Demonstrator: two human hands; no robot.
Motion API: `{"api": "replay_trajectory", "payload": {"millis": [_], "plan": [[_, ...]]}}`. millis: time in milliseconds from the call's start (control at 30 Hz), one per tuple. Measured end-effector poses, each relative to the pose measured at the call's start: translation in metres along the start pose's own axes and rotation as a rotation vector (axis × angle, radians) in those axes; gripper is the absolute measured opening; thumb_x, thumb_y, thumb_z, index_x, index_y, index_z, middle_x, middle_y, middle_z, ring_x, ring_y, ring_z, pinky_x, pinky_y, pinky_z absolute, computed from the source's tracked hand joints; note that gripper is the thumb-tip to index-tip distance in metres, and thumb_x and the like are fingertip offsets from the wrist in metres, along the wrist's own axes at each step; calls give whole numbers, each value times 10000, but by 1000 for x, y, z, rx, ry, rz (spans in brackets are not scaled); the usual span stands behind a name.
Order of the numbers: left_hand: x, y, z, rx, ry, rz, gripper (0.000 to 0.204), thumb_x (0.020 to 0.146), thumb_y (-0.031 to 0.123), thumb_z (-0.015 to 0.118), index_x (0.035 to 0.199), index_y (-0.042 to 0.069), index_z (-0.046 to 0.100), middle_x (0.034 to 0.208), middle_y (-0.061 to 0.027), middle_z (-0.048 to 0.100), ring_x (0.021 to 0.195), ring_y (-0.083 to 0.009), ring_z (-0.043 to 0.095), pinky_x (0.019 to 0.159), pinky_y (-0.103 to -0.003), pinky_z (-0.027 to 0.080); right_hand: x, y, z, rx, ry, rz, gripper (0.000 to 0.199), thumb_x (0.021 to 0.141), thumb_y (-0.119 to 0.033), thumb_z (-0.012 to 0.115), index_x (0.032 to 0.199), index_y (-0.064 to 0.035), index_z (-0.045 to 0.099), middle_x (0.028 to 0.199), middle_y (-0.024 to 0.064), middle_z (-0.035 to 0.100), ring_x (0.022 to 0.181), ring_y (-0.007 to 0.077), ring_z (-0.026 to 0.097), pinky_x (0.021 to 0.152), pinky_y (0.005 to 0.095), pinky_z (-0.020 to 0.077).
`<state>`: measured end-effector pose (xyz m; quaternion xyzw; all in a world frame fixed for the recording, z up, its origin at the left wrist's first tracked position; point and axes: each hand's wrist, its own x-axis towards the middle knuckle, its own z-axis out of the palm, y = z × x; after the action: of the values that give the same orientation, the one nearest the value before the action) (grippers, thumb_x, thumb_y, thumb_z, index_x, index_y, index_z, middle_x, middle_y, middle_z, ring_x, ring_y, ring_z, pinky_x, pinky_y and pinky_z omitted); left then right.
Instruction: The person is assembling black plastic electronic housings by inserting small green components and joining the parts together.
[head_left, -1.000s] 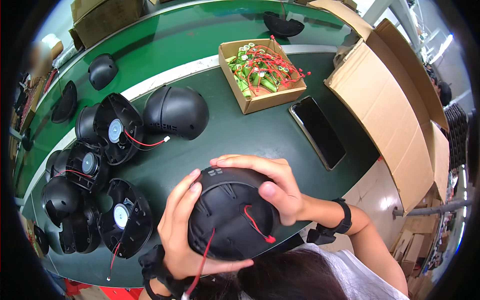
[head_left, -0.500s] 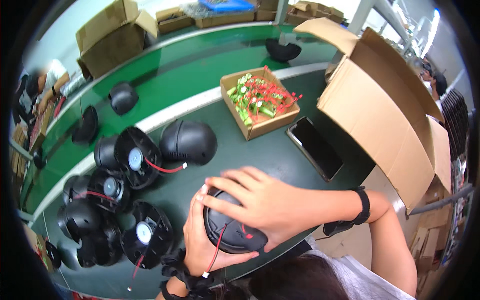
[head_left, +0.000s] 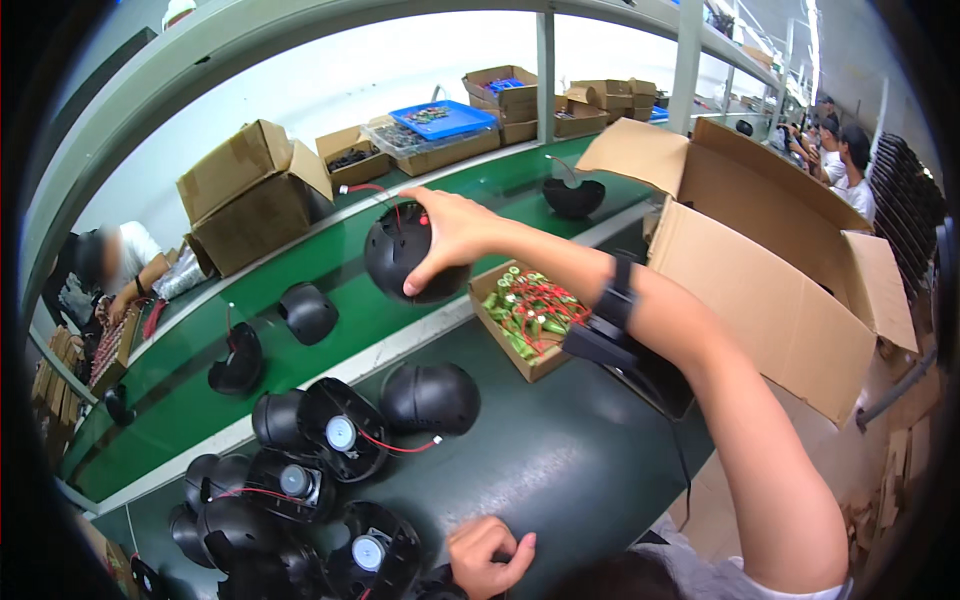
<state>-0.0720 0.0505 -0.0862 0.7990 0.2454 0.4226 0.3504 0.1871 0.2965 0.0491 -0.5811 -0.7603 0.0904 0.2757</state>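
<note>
My right hand [head_left: 455, 235] grips a round black speaker housing [head_left: 392, 250] from its right side, over the green conveyor belt. Red wires with a white plug stick out at the housing's top. Down at the table's near edge, my left hand [head_left: 488, 557] rests with its fingers curled in and nothing showing in them. To its left lie black half shells with silver speakers [head_left: 341, 433] and red leads, piled with several rounded black shells [head_left: 240, 530]. A single domed black shell [head_left: 430, 398] sits beyond my left hand.
The green conveyor belt [head_left: 345, 372] carries scattered black shells [head_left: 307, 313]. A small carton [head_left: 545, 372] of green parts and red wires stands under my right forearm, near a phone partly hidden by it. A large open carton [head_left: 760, 300] is at the right; a co-worker [head_left: 135, 260] sits far left.
My right hand has lifted the black housing from the near table over to the conveyor. My left hand has let go of it and dropped to the table edge. The view has tilted up.
</note>
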Motion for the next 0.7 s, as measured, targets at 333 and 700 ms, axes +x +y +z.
{"api": "replay_trajectory", "payload": {"millis": [333, 700], "plan": [[2, -3, 4, -64, -159, -15, 382, 754, 6, 718, 559, 41, 392, 547, -114, 384, 451, -296, 399, 451, -392, 305, 77, 117, 73, 33, 7, 149, 1259, 466, -591, 879, 1426, 24, 343, 1332, 311, 478, 1196, 387, 534, 1020, 439, 431], [12, -14, 4, -64, -233, 36, 329, 699, -48, 738, 595, 45, 439, 583, -103, 418, 484, -276, 442, 464, -382, 357, 41, 243, -48, -688, 819, 840, 512, 683, -299, 718, 1143, -87, 644, 1200, 118, 647, 1154, 333, 562, 985, 407, 431]]}}
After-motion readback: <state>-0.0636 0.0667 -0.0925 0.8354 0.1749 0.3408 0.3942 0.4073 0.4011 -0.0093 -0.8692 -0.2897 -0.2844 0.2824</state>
